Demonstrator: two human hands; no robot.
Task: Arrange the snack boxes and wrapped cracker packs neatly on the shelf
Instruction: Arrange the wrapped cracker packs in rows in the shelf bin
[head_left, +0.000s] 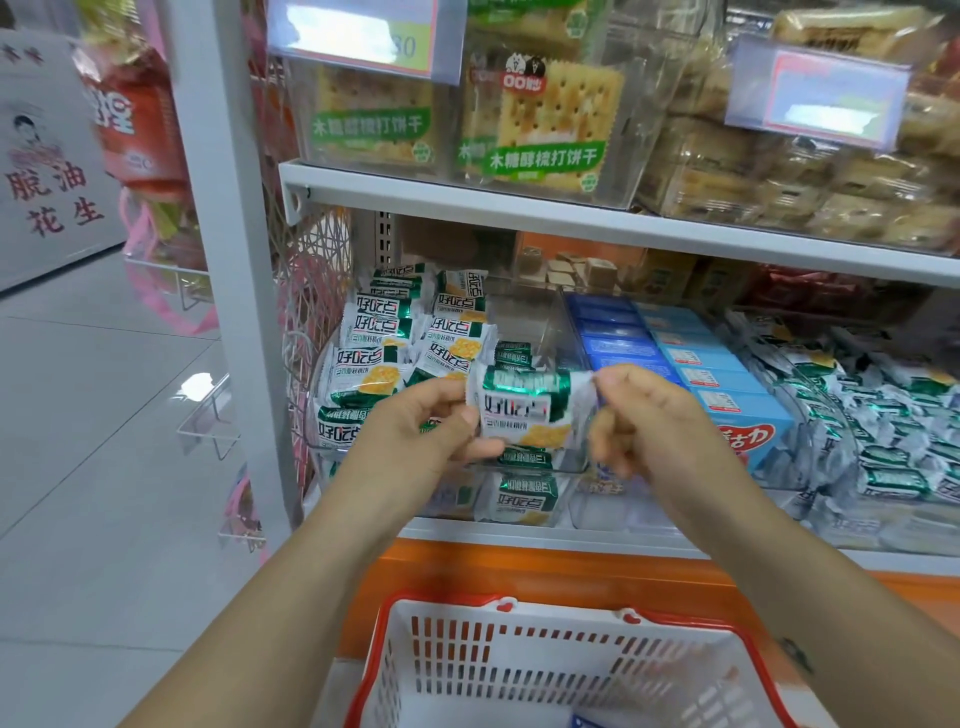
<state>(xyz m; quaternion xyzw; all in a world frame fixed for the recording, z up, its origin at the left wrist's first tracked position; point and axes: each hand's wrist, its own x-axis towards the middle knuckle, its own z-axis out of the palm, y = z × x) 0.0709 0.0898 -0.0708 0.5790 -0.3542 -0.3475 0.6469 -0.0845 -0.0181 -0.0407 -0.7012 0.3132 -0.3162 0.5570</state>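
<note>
A green and white wrapped cracker pack (527, 413) is held between both hands in front of the middle shelf. My left hand (415, 434) pinches its left end, thumb on the front. My right hand (641, 418) pinches the crimped right end with curled fingers. Behind it, a clear bin (322, 415) holds several more of the same packs (387, 338) in leaning rows. To the right stand rows of blue snack boxes (691, 364), the front one light blue with a red logo (745, 434).
A white basket with a red rim (545, 670) sits below my arms. A bin of loose green and white packs (883, 415) fills the shelf's right side. The upper shelf (519, 208) carries clear tubs of crackers. A white upright post (228, 260) bounds the left.
</note>
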